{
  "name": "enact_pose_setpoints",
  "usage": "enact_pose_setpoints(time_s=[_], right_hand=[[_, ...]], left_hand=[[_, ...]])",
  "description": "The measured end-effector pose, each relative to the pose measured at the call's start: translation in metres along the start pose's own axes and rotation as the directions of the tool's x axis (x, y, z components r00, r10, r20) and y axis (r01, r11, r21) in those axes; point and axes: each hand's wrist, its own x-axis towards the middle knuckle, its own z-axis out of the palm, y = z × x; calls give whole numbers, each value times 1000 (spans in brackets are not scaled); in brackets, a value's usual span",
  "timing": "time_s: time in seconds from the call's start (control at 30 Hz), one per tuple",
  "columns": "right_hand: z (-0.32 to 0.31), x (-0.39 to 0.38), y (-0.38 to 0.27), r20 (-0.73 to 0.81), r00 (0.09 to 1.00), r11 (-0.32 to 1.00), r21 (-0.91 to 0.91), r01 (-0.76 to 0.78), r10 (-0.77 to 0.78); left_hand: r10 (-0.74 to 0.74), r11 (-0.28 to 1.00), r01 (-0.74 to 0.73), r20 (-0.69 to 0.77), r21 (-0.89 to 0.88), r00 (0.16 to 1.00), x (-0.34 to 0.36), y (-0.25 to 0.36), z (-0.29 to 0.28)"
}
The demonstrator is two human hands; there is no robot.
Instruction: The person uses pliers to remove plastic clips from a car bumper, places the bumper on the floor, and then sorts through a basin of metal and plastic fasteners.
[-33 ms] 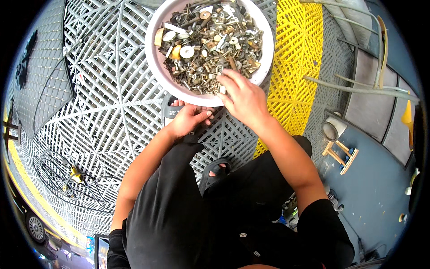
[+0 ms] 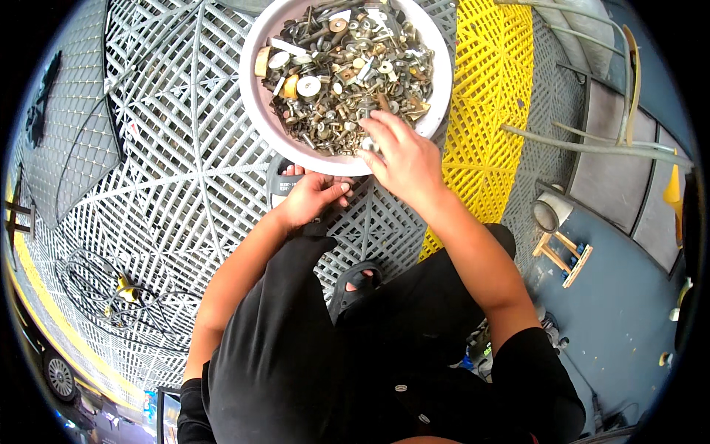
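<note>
A wide white basin (image 2: 255, 96) holds a heap of mixed bolts, screws, nuts and washers (image 2: 347, 81), with a few pale discs and an orange piece among them. Over its near right rim reaches my right hand (image 2: 405, 161), fingertips at the small screws. The thumb and forefinger are apart, and nothing shows held between them. Just outside the near rim, above my sandalled foot, rests my left hand (image 2: 314, 198). Its fingers are curled in with the thumb pressed over them; whatever lies inside is hidden.
Grey lattice floor tiles (image 2: 170, 140) lie around the basin, with a yellow strip (image 2: 492, 96) to the right. A coiled black cable (image 2: 111, 296) sits at left. Hoses (image 2: 592, 144), a small wooden stand (image 2: 566, 259) and grey panels are on the right. My sandal (image 2: 355, 285) is below.
My right hand has shifted very slightly, its fingertips a little farther right and the thumb lower. My left hand and the basin stay as they were.
</note>
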Motion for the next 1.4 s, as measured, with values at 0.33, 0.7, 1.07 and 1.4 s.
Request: enact_pose_setpoints(time_s=[0.33, 0.7, 1.07, 1.4], right_hand=[[-9, 82, 3, -93, 995, 954, -300, 6, -35], [28, 63, -8, -76, 996, 956, -284, -71, 52], [22, 9, -1, -107, 994, 983, 177, 43, -24], [-5, -1, 36, 41, 827, 595, 675, -436, 560]], left_hand=[[-7, 997, 7, -2, -74, 1000, 0, 2, 1], [12, 999, -12, 0, -40, 1000, 3, 1, 2], [4, 1000, -4, -18, -11, 1000, 3, 0, 4], [26, 999, -26, -8, -41, 1000, 3, -4, 3]])
